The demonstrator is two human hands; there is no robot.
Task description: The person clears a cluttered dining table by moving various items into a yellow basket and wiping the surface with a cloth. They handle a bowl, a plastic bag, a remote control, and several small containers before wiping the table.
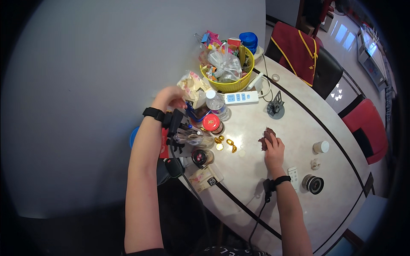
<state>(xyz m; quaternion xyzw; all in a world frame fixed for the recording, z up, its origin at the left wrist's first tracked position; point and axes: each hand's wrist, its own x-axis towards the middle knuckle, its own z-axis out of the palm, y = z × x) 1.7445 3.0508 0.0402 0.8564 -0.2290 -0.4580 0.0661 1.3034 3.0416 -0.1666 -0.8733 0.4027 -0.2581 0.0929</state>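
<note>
My right hand (274, 154) lies on the table with its fingers closed over a crumpled brown cloth (268, 135). My left hand (170, 96) is stretched to the far left, by the wall. Its fingers are loosely bent and apart, with nothing seen in them. Just right of it is a floral soft pack of tissues (194, 87), and below that a dark blue-edged tray or case (198, 112). A clear plastic bottle (218, 104) with a white cap and a red-lidded jar (212, 123) stand close by.
A yellow basket (230, 86) full of packets stands at the back, behind a white power strip (241, 97). Gold-wrapped pieces (231, 143) lie mid-table. A grey phone stand (276, 110), a white-capped jar (321, 147), a camera lens (313, 184) and a white remote (293, 177) are rightward.
</note>
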